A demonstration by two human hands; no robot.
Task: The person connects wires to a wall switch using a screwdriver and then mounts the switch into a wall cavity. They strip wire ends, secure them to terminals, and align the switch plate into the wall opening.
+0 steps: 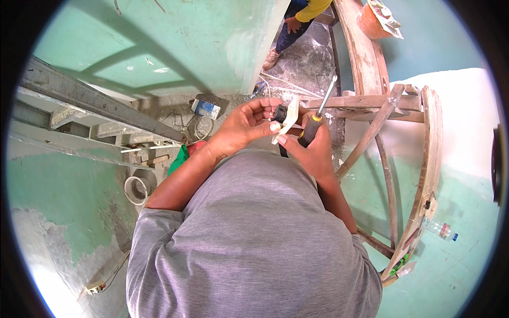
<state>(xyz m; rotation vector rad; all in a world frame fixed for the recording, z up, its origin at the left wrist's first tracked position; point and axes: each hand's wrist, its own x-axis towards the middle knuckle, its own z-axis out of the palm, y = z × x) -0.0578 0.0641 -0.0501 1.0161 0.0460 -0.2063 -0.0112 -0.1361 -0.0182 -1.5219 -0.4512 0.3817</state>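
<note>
In the head view, the left hand [248, 126] pinches a thin, off-white plastic plate [290, 117] and the small black block [279, 113] on its left face between thumb and curled fingers. This assembly is in the middle of the scene, held up just beyond the person's grey shirt [254, 212]. The right hand [318, 151] closes around a screwdriver with a black-and-yellow handle [310, 131]; its silver shaft [328, 94] points far and slightly right, and the right thumb tip lies at the plate's near edge.

To the left stands a grey metal ladder-like frame [101, 100]; near its foot are a white, round, open container [137, 190] and, farther off, a blue-and-white box [206, 109]. To the right is a worn wooden frame [430, 143], with a clear, blue-capped plastic bottle [441, 230] beside it. At the far right sits an orange bucket [373, 22]. At the far middle, another person in a yellow sleeve [314, 9] and dark trousers is partly visible.
</note>
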